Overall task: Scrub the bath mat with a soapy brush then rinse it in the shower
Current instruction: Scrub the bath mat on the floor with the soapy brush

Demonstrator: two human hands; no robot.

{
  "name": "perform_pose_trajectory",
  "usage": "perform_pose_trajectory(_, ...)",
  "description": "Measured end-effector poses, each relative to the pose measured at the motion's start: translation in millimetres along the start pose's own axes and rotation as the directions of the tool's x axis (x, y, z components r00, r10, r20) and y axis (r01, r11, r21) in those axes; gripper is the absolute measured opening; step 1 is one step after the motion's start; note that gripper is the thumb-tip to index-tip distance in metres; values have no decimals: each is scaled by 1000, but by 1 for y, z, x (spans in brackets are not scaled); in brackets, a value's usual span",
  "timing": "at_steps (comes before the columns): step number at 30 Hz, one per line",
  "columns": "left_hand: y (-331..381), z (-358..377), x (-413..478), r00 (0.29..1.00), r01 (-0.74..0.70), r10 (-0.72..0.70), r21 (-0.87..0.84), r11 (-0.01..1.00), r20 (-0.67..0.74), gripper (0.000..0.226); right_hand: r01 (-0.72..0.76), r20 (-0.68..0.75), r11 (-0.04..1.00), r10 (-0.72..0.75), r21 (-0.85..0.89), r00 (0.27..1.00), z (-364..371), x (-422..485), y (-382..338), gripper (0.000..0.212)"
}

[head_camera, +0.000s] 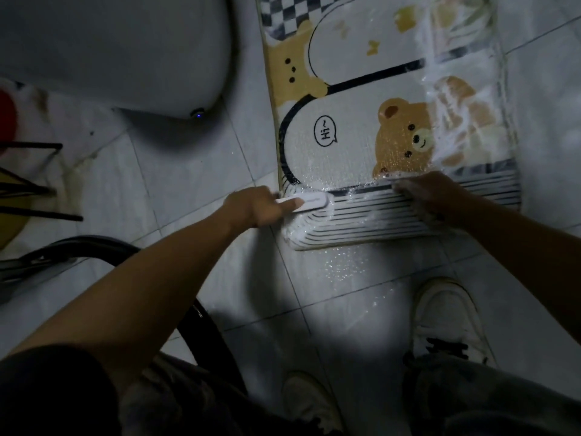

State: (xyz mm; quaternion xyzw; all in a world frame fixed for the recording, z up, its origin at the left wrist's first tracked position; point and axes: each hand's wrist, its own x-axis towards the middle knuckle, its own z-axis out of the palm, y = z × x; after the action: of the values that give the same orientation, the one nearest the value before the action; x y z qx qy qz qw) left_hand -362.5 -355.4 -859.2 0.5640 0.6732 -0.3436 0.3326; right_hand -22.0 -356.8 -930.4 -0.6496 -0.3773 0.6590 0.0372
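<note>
Pale shoes [446,319] stand on wet grey floor tiles [195,171]. Just beyond, the left hand [251,206] grips a white brush [309,201] at the near left corner of the bear-print bath mat [355,127], which lies flat and is foamy along its striped near edge and right side. The right hand [430,191] rests on that edge, too blurred to tell its grip. A white rounded fixture [125,58] sits far left.

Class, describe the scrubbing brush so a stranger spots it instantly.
Find the bear-print bath mat on the tiled floor. At its near left corner, the left hand grips a flat white plastic brush, the only plain bar among black stripes.
</note>
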Motion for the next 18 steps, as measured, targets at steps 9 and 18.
perform_pose_trajectory(9, -10, -6, 13, 999, 45, -44, -15, 999, 17, 114, 2, 7, 999, -3, 36, 1000, 3, 1, -2, 34)
perform_pose_trajectory(18, -57, -24, -10, 994, 111, -111, 80, 991, 5, 90, -6, -25, 1000, 7, 27, 1000, 6, 3, -3, 40)
